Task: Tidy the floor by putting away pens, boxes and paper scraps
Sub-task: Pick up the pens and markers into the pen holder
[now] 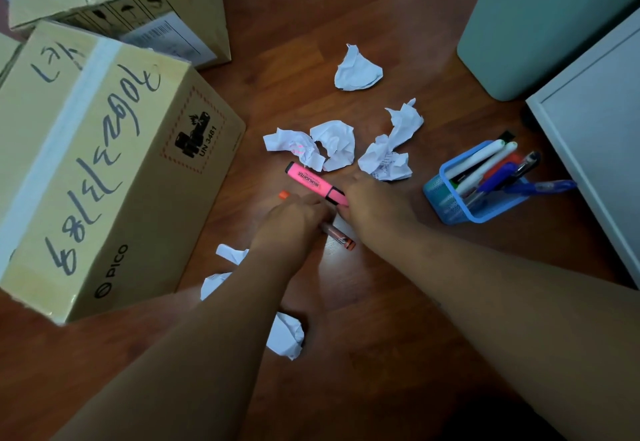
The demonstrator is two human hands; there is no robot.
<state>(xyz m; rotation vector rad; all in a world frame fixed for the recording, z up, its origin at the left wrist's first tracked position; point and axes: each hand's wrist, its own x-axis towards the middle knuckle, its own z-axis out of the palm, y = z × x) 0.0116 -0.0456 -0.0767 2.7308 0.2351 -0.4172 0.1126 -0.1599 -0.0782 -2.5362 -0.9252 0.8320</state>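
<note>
Lying slantwise at frame centre, the pink plastic highlighter (313,182) runs upper left to lower right, its lower end under the right hand (375,208), whose grip cannot be told, while the left hand (294,224) alongside clasps a slim orange marker (341,238).

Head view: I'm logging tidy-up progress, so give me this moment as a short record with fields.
left hand: grips an orange marker
right hand: pinches the end of the pink highlighter
pen holder: blue mesh, right of the hands, holds several pens
paper scraps: crumpled, several loose on the floor
cardboard boxes: on the floor at left
</note>
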